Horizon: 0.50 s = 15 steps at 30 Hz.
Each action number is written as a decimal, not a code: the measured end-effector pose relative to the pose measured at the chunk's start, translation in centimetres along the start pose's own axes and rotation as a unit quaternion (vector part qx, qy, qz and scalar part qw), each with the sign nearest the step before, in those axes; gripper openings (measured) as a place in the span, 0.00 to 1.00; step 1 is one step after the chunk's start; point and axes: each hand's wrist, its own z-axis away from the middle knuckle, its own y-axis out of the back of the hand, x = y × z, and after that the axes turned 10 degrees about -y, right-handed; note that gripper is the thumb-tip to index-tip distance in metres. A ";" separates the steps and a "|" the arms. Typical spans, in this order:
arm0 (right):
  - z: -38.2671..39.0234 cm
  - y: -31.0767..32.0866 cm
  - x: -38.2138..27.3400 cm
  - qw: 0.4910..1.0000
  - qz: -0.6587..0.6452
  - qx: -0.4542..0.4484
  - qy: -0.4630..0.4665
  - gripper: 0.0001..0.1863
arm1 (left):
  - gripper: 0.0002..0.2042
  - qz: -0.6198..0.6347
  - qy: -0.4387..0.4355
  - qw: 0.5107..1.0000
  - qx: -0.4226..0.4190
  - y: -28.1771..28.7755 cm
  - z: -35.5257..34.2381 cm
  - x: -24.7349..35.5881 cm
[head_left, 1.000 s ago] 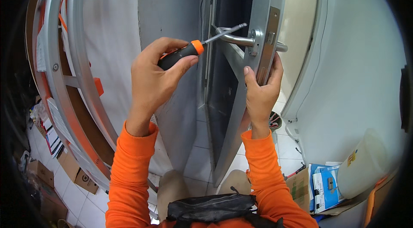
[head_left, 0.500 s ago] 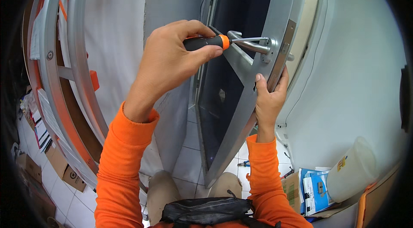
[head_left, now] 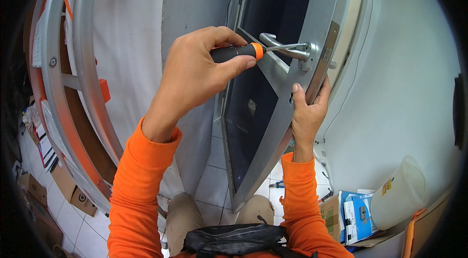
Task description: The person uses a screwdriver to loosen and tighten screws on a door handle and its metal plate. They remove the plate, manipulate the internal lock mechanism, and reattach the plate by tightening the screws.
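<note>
My left hand is closed round the black and orange handle of a screwdriver. The shaft points right, and its tip meets the round base of a silver door handle. Below that lever, my right hand grips the edge of the grey metal door, thumb on its face and fingers round the far side. A metal lock plate runs along the door edge just above that hand. Under the lever, beside the thumb, is a small dark keyhole opening.
An aluminium ladder stands at the left, near cardboard boxes. Pliers lie on the tiled floor behind the door. At lower right are a translucent bin and blue folders. A black waist bag hangs at my front.
The door handle, the screwdriver and both hands appear slightly farther right and lower. My left hand still holds the screwdriver at the handle base, and my right hand keeps its grip on the door.
</note>
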 end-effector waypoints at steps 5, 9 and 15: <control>0.2 -0.2 -0.2 1.000 -0.009 -0.004 0.002 0.40 | 0.13 -0.031 -0.063 0.996 0.048 -0.4 0.3 0.2; 0.3 0.0 -0.4 1.000 0.015 0.005 -0.006 0.39 | 0.14 0.020 0.018 0.999 -0.025 0.6 -0.7 0.1; 0.1 0.0 -0.2 1.000 0.020 0.004 -0.003 0.39 | 0.23 0.131 0.204 0.956 -0.164 2.4 -4.4 -1.7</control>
